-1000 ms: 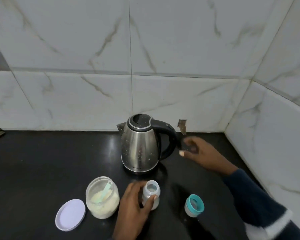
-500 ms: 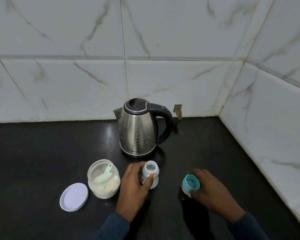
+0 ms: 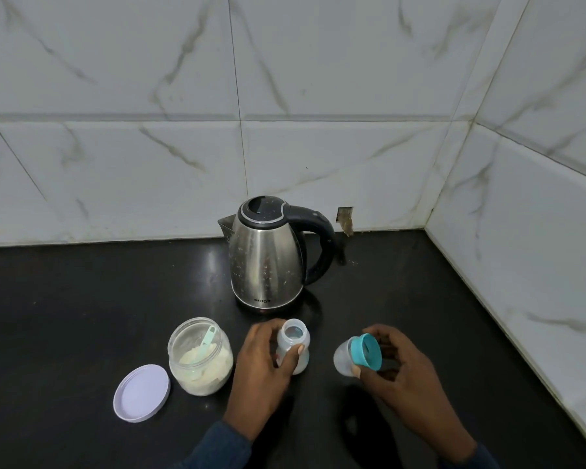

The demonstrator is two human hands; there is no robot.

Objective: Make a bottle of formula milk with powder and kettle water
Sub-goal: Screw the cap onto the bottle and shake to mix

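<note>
- In front of the steel kettle (image 3: 267, 262), on a black counter (image 3: 82, 316), stands a small, clear baby bottle (image 3: 293, 350), upright, its mouth open and facing up.
- The left hand (image 3: 263, 370) wraps the bottle from its left side, fingers curled around the body and the thumb pressed across the front.
- To the right of the bottle, slightly apart from it, the right hand (image 3: 396, 370) holds the bottle's teal-ringed cap (image 3: 359, 357) lifted off the counter.
- The right-hand fingers pinch the teal ring, thumb at the lower edge and fingertips over the top. The cap is tipped on its side, its clear dome pointing left toward the bottle.
- The bottle's long axis runs straight up, while the cap's axis lies nearly level. To my eye, the cap must swing upright, ring downward, before it can sit on the neck.
- The right hand is the nearer one to do this. The left looks set to steady the bottle.
- Left of the bottle sits an open jar of powder (image 3: 200, 357) with a pale green scoop (image 3: 206, 340) resting inside.
- Left of the jar, its lilac lid (image 3: 141, 393) lies flat on the counter.
- I cannot tell how much is in the bottle.
</note>
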